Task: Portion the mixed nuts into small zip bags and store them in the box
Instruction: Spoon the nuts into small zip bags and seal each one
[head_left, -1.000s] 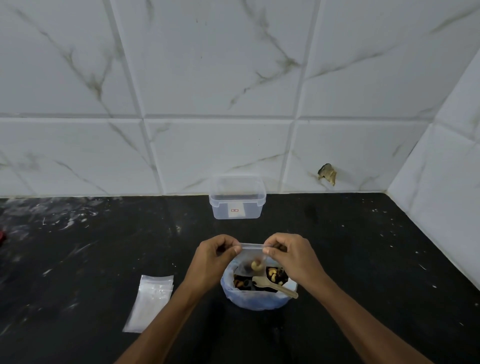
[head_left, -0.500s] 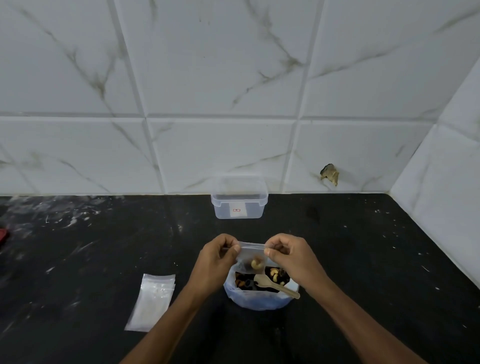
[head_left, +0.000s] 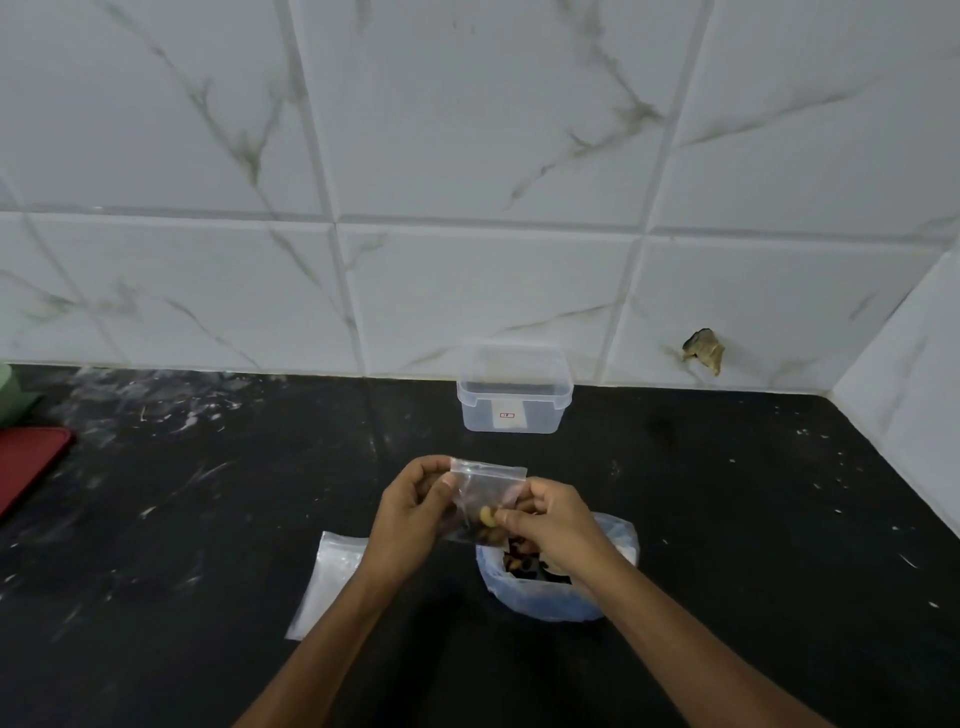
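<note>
Small clear plastic zip bag holding a few nuts: pinched by left hand and right hand, above blue-white bag of mixed nuts. Clear lidless plastic box: far, against tiled wall.

the light is dim, cool and even, with a bluish cast over the white tiled wall. the black counter reads very dark, swallowing shadows. wide-angle distortion bends the grout lines toward the edges. detail is soft throughout, and the hands look slightly smeared.
</note>
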